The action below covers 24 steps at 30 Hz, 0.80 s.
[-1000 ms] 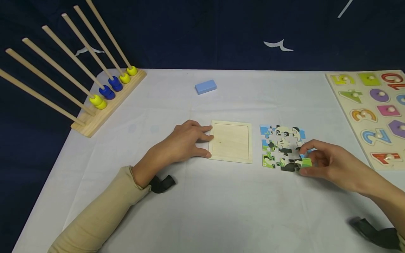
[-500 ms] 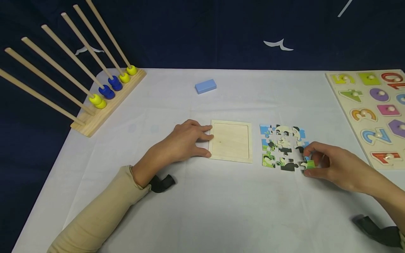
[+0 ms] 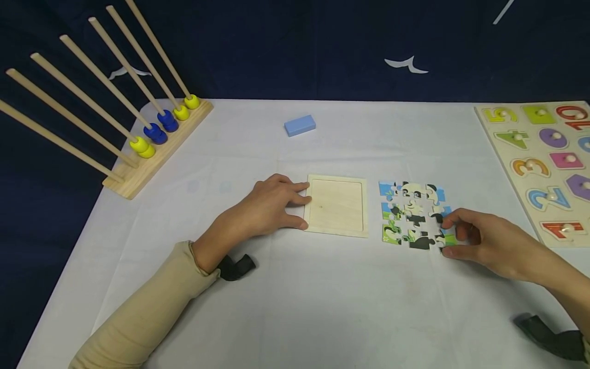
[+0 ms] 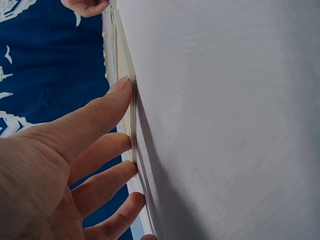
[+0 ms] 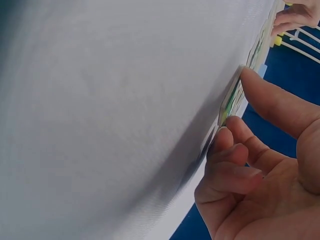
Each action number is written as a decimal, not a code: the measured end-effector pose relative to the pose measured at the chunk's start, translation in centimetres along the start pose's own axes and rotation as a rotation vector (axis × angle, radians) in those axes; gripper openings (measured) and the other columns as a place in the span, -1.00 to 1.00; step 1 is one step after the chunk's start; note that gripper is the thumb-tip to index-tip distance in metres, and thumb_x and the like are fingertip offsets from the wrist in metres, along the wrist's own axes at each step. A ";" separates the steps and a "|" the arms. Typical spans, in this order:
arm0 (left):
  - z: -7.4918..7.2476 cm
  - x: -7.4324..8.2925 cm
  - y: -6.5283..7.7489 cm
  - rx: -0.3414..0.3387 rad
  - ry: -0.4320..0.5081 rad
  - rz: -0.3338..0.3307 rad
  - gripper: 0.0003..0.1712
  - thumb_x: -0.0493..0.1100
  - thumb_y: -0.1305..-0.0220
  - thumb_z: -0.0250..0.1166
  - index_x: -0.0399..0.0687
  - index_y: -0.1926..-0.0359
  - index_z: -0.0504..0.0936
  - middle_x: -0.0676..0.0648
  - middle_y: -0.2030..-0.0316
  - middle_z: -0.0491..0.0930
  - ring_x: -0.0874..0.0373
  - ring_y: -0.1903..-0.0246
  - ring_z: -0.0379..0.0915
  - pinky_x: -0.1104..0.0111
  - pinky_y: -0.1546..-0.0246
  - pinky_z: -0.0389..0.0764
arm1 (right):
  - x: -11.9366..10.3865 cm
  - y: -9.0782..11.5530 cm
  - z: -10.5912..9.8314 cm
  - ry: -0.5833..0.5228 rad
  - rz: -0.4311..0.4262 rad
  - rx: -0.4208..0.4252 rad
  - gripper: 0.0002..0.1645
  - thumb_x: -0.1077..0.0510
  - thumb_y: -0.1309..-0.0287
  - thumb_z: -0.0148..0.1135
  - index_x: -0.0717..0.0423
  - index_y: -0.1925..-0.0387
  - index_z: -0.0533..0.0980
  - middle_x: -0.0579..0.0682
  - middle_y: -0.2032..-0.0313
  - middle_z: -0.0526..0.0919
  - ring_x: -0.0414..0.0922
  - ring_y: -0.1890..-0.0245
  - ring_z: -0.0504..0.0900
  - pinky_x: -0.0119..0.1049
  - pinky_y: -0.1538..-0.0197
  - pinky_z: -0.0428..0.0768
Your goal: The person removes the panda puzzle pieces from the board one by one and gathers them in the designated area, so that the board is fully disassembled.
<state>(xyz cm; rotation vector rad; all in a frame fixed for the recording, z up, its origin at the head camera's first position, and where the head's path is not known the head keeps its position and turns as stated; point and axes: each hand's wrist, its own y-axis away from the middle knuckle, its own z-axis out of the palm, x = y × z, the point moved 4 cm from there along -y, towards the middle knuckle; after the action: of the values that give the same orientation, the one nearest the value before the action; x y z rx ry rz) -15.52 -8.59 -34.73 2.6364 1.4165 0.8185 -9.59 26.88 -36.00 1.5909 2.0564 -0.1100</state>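
Note:
My left hand (image 3: 274,205) rests its thumb and spread fingers against the left edge of a square wooden puzzle tray (image 3: 364,207), whose recess holds nothing. In the left wrist view the thumb (image 4: 107,107) and fingertips meet the tray's thin side. To the right lies a panda jigsaw puzzle (image 3: 415,190), its pieces in rows with small gaps. At its bottom right corner my right hand (image 3: 488,241) pinches a green puzzle piece (image 3: 450,239) between thumb and index finger. In the right wrist view that piece (image 5: 231,100) is seen edge-on, low against the cloth.
A blue block (image 3: 300,125) lies near the back of the white table. At left stands a wooden bead abacus (image 3: 168,148) with tall pegs and yellow and blue beads. A number puzzle board (image 3: 521,197) lies at right. Dark cloth (image 3: 295,46) hangs behind.
My right hand has shifted slightly right with the corner piece, which has gone from tilted to nearly flat in line with the bottom row. The left hand and tray have stayed put.

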 end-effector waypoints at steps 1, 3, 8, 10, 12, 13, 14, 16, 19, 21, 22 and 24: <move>0.0 0.0 0.0 0.001 0.000 0.000 -0.33 0.09 -0.16 0.46 0.04 -0.27 0.55 0.07 -0.42 0.25 0.03 -0.33 0.13 -0.08 -0.20 0.23 | 0.0 0.0 0.0 0.000 -0.002 0.005 -0.54 0.18 0.10 0.57 0.11 0.16 0.52 -0.11 0.44 0.37 -0.23 0.50 0.30 -0.33 0.45 0.23; 0.0 0.0 0.0 0.002 0.001 0.001 -0.33 0.08 -0.16 0.46 0.04 -0.27 0.54 0.07 -0.42 0.25 0.03 -0.33 0.13 -0.08 -0.20 0.23 | -0.1 0.0 0.0 -0.005 -0.004 0.006 -0.54 0.18 0.09 0.57 0.12 0.16 0.51 -0.11 0.44 0.37 -0.24 0.50 0.29 -0.33 0.45 0.23; 0.0 -0.1 0.0 -0.002 0.002 -0.001 -0.33 0.08 -0.16 0.46 0.04 -0.28 0.54 0.07 -0.43 0.25 0.03 -0.33 0.13 -0.08 -0.20 0.23 | -0.5 0.2 0.0 -0.032 -0.001 0.006 -0.53 0.16 0.05 0.55 0.18 0.13 0.51 -0.09 0.43 0.36 -0.23 0.50 0.28 -0.33 0.45 0.22; 0.0 -0.1 0.0 -0.005 0.004 0.001 -0.33 0.07 -0.16 0.46 0.04 -0.28 0.54 0.07 -0.43 0.24 0.03 -0.33 0.13 -0.08 -0.20 0.23 | -0.7 0.2 -0.1 -0.042 -0.007 0.029 -0.55 0.17 0.01 0.53 0.20 0.11 0.52 -0.08 0.42 0.36 -0.21 0.49 0.29 -0.33 0.46 0.24; 0.0 -0.2 0.0 -0.006 0.004 0.005 -0.33 0.07 -0.16 0.46 0.04 -0.28 0.54 0.06 -0.43 0.24 0.02 -0.33 0.13 -0.09 -0.20 0.23 | -0.9 0.3 -0.2 -0.060 -0.014 0.065 -0.57 0.18 -0.04 0.50 0.22 0.09 0.52 -0.06 0.41 0.37 -0.20 0.49 0.31 -0.34 0.47 0.27; 0.0 -0.2 0.0 -0.005 0.005 0.009 -0.33 0.07 -0.17 0.46 0.04 -0.28 0.54 0.06 -0.43 0.25 0.02 -0.34 0.13 -0.10 -0.20 0.23 | -1.0 0.3 -0.3 -0.067 -0.014 0.088 -0.59 0.19 -0.06 0.48 0.23 0.08 0.53 -0.05 0.41 0.38 -0.20 0.49 0.33 -0.35 0.47 0.29; 0.0 -0.2 0.0 -0.003 0.005 0.013 -0.33 0.07 -0.17 0.46 0.03 -0.28 0.54 0.05 -0.43 0.25 0.01 -0.33 0.13 -0.10 -0.20 0.23 | -1.1 0.4 -0.4 -0.076 -0.018 0.110 -0.60 0.19 -0.09 0.46 0.24 0.07 0.53 -0.03 0.40 0.39 -0.19 0.49 0.34 -0.35 0.47 0.30; 0.1 -0.2 0.1 0.005 0.001 0.022 -0.33 0.07 -0.17 0.46 0.02 -0.28 0.54 0.03 -0.42 0.26 0.00 -0.33 0.15 -0.10 -0.20 0.24 | -1.4 0.2 -0.7 -0.083 -0.021 0.159 -0.64 0.22 -0.14 0.42 0.26 0.06 0.54 0.00 0.37 0.42 -0.18 0.49 0.36 -0.36 0.48 0.32; 0.3 -0.2 0.3 0.015 -0.023 0.057 -0.34 0.06 -0.19 0.44 -0.02 -0.28 0.54 -0.02 -0.41 0.28 -0.04 -0.33 0.18 -0.07 -0.22 0.26 | -1.9 0.0 -1.3 -0.071 -0.024 0.242 -0.66 0.23 -0.17 0.39 0.26 0.04 0.55 0.07 0.29 0.50 -0.18 0.45 0.38 -0.38 0.48 0.34; 0.4 -0.2 0.4 0.018 -0.031 0.082 -0.31 0.06 -0.20 0.43 -0.07 -0.31 0.51 -0.07 -0.41 0.28 -0.07 -0.34 0.19 -0.05 -0.24 0.26 | -2.5 -0.3 -1.8 -0.038 -0.046 0.298 -0.64 0.24 -0.17 0.38 0.26 0.01 0.55 0.12 0.22 0.53 -0.17 0.42 0.40 -0.41 0.48 0.36; 0.5 -0.3 0.5 0.016 -0.026 0.089 -0.29 0.07 -0.22 0.42 -0.08 -0.33 0.48 -0.08 -0.42 0.26 -0.07 -0.35 0.18 -0.03 -0.26 0.25 | -2.8 -0.5 -2.1 -0.017 -0.056 0.326 -0.62 0.24 -0.17 0.38 0.27 -0.02 0.55 0.16 0.18 0.55 -0.14 0.40 0.43 -0.40 0.47 0.37; 0.2 -0.7 0.6 0.030 -0.001 0.096 -0.22 0.11 -0.25 0.39 -0.11 -0.39 0.40 -0.11 -0.44 0.21 -0.08 -0.39 0.14 0.01 -0.32 0.20 | -3.7 -1.1 -2.7 0.030 -0.094 0.384 -0.57 0.24 -0.18 0.36 0.28 -0.08 0.54 0.22 0.10 0.55 -0.05 0.34 0.48 -0.34 0.41 0.42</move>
<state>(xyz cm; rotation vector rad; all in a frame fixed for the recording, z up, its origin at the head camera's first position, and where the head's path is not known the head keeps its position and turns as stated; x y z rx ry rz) -15.35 -9.45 -35.02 2.7457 1.3216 0.8106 -10.97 24.30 -32.24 1.7194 2.2310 -0.5472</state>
